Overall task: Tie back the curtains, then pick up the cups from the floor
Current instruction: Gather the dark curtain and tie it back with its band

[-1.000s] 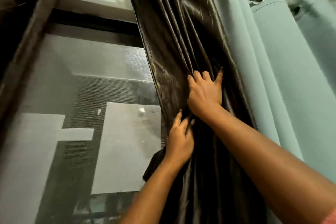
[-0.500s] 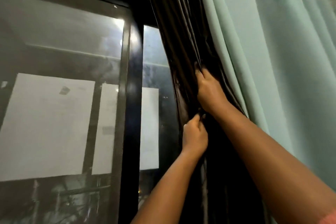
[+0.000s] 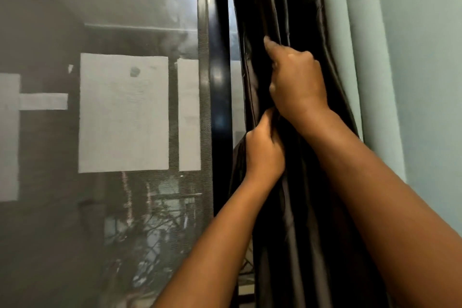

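Both hands clutch the glossy dark brown satin curtain (image 3: 295, 195), bunched beside the black window frame (image 3: 220, 77). The right hand (image 3: 297, 82) has its grip clenched on the folds directly above the left hand (image 3: 265, 152), likewise clenched on fabric. A pale green curtain (image 3: 350, 57) hangs just right.

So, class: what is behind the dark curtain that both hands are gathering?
Behind the dark curtain, a black window frame and glass show at its left edge. Its folds hide the rest.
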